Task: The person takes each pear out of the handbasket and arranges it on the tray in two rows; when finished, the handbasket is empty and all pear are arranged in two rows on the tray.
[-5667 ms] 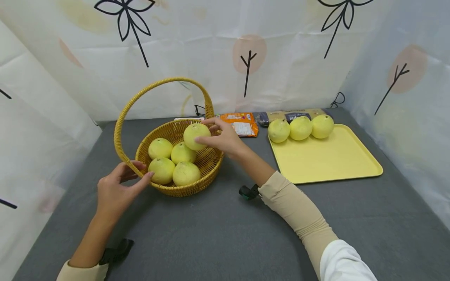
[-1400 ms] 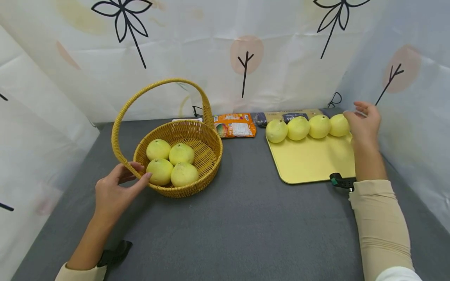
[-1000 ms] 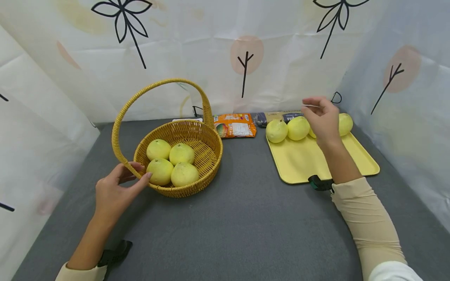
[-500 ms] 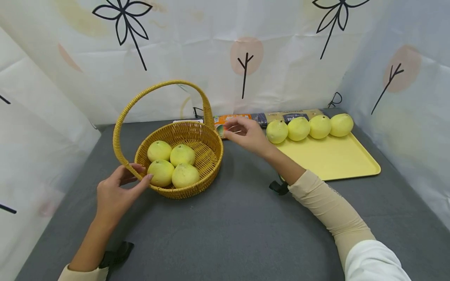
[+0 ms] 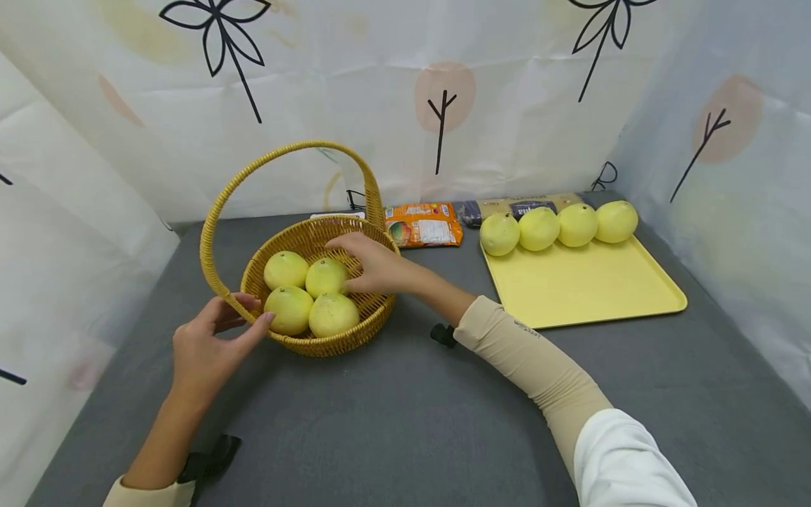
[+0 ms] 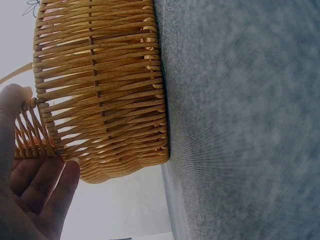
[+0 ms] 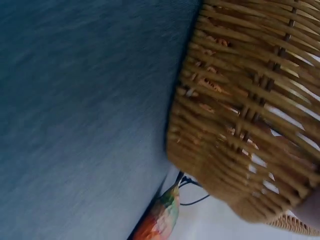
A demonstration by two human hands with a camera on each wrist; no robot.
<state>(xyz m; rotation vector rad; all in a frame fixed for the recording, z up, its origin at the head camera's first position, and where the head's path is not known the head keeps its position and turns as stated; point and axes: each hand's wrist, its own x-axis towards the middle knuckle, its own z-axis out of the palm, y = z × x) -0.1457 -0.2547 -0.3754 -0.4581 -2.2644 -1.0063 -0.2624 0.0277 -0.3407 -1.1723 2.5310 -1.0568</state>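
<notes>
A yellow wicker basket (image 5: 342, 343) with a tall arched handle stands on the left of the table, with several pale yellow, grapefruit-like round fruits in its left part. My left hand (image 5: 209, 348) grips the basket's rim at the handle's near foot, thumb outside and fingers inside; the left wrist view shows this pinch on the wicker. My right hand (image 5: 380, 267) reaches over the basket's right rim, its fingers spread just behind and beside the back right fruit (image 5: 326, 276). Whether it touches that fruit is unclear. More such fruits (image 5: 538, 229) line the back of a yellow tray (image 5: 589, 289).
An orange packet (image 5: 424, 225) lies behind, between basket and tray. A long packet (image 5: 519, 205) lies behind the fruit row. White patterned cloth (image 5: 507, 105) walls the grey table (image 5: 393, 422) at the back and sides.
A fruit my right hand held over the basket now ends the tray's row at the right. That hand has since come back left into the basket. My left hand keeps its grip.
</notes>
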